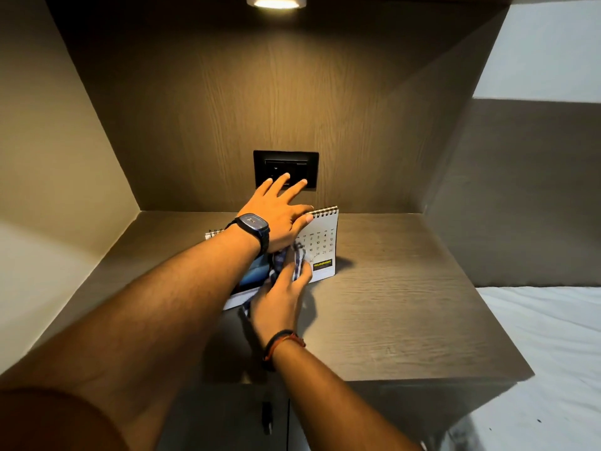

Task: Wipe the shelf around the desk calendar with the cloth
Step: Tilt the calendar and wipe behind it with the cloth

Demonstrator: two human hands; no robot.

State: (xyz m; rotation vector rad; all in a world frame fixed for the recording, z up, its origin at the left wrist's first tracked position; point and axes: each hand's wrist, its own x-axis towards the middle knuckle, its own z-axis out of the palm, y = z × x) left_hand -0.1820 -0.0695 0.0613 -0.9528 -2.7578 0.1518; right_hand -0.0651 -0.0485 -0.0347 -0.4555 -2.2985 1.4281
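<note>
A white spiral-bound desk calendar (pixel 322 242) stands on the brown wooden shelf (pixel 390 304), in the middle towards the back. My left hand (pixel 279 216), with a dark watch on the wrist, reaches over the calendar's top edge; the fingers are spread and the thumb touches the spiral binding. My right hand (pixel 279 297) is shut on a blue and white checked cloth (pixel 289 258), pressed against the calendar's front face near its base. My arms hide much of the calendar's left part.
A black socket plate (pixel 286 169) sits in the back panel behind the calendar. A lamp (pixel 276 1) shines from the top of the niche. Side walls close the niche left and right. A white bed sheet (pixel 553 353) lies to the right. Cabinet doors (pixel 227 418) are below the shelf.
</note>
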